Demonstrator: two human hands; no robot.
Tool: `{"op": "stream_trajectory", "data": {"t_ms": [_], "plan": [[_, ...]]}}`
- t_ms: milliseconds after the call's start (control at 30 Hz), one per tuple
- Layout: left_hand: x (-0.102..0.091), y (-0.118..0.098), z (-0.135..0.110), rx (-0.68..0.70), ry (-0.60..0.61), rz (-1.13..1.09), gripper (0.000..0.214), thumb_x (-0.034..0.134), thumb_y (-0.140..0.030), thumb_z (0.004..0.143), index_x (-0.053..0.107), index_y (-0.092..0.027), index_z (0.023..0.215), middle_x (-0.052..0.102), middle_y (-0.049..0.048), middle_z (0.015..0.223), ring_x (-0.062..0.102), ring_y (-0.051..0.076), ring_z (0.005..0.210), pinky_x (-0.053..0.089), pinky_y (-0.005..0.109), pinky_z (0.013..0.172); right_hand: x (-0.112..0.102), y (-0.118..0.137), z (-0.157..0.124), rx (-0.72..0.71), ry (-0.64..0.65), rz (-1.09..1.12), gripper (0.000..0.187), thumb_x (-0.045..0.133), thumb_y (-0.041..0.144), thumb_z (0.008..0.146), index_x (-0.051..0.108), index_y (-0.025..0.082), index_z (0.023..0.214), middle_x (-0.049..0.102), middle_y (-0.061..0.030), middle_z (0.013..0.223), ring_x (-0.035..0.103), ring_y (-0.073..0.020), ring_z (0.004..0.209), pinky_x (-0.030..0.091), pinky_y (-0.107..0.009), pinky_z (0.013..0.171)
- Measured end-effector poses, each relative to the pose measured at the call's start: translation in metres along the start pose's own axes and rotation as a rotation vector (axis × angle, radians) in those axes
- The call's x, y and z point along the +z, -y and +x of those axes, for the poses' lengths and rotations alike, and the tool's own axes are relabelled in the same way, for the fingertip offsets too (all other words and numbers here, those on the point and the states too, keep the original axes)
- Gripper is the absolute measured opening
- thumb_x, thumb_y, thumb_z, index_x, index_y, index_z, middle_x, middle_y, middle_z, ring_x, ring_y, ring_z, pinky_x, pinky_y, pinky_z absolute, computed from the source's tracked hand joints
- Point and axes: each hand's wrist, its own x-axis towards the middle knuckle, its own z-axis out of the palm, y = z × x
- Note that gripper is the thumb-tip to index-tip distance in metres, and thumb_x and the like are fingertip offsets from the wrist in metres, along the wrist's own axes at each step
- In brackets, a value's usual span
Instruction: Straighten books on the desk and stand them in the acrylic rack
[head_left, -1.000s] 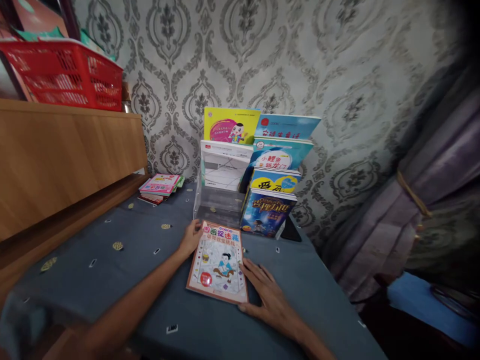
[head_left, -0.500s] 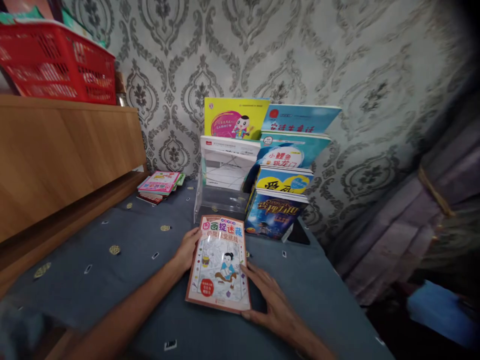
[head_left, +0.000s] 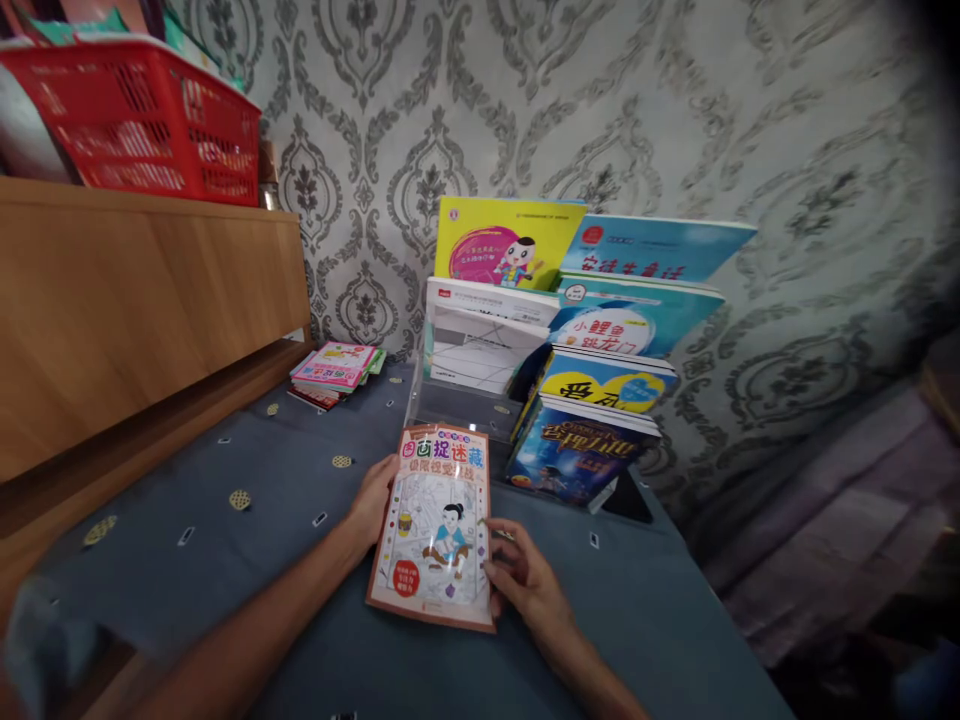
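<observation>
A picture book (head_left: 439, 530) with an orange-brown border and a seated cartoon figure on its cover is held low over the bed, tilted toward me. My left hand (head_left: 375, 497) grips its upper left edge, the fingers partly hidden behind it. At the right edge my right hand (head_left: 529, 580) pinches the book between thumb and bent fingers. Just beyond it stands a clear tiered book rack (head_left: 457, 403). Its left side holds a yellow book (head_left: 510, 240) and white books (head_left: 480, 350); on its right, blue books (head_left: 585, 450) stand in tiers.
A small stack of books (head_left: 337, 370) lies at the back left, near a wooden cabinet (head_left: 150, 290). On the cabinet sits a red plastic basket (head_left: 165, 120). Patterned wallpaper (head_left: 420, 140) rises behind the dark blue sheet (head_left: 285, 540), and a curtain (head_left: 840, 520) hangs at right.
My right hand's fingers have gone from spread along the book's edge to curled on it. The view has shifted slightly, so the rack appears farther right and larger.
</observation>
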Motion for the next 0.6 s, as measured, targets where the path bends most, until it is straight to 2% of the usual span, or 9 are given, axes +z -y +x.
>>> {"op": "stream_trajectory", "data": {"t_ms": [100, 333, 600], "plan": [[0.001, -0.002, 0.001, -0.004, -0.03, -0.01, 0.038, 0.087, -0.043, 0.064, 0.071, -0.016, 0.086, 0.078, 0.0031, 0.078, 0.072, 0.019, 0.072, 0.054, 0.027, 0.069, 0.005, -0.002, 0.002, -0.006, -0.002, 0.055, 0.054, 0.081, 0.054, 0.074, 0.05, 0.024, 0.107, 0.061, 0.0042, 0.079, 0.053, -0.007, 0.047, 0.044, -0.02, 0.044], [0.002, -0.01, -0.001, -0.037, 0.028, 0.017, 0.049, 0.09, -0.048, 0.057, 0.073, -0.014, 0.088, 0.079, 0.0048, 0.083, 0.072, 0.019, 0.071, 0.055, 0.027, 0.069, 0.004, -0.013, 0.0, 0.014, 0.024, 0.089, 0.055, 0.077, 0.058, 0.077, 0.048, 0.024, 0.11, 0.061, 0.003, 0.078, 0.053, -0.0076, 0.047, 0.042, -0.019, 0.041], [-0.002, -0.01, 0.0, -0.105, 0.007, 0.046, 0.048, 0.087, -0.05, 0.064, 0.072, -0.014, 0.093, 0.079, 0.008, 0.086, 0.074, 0.025, 0.079, 0.056, 0.033, 0.074, 0.004, -0.028, -0.004, 0.03, 0.005, 0.137, 0.049, 0.074, 0.054, 0.082, 0.05, 0.026, 0.115, 0.064, -0.0018, 0.085, 0.062, -0.0135, 0.06, 0.044, -0.018, 0.041]]}}
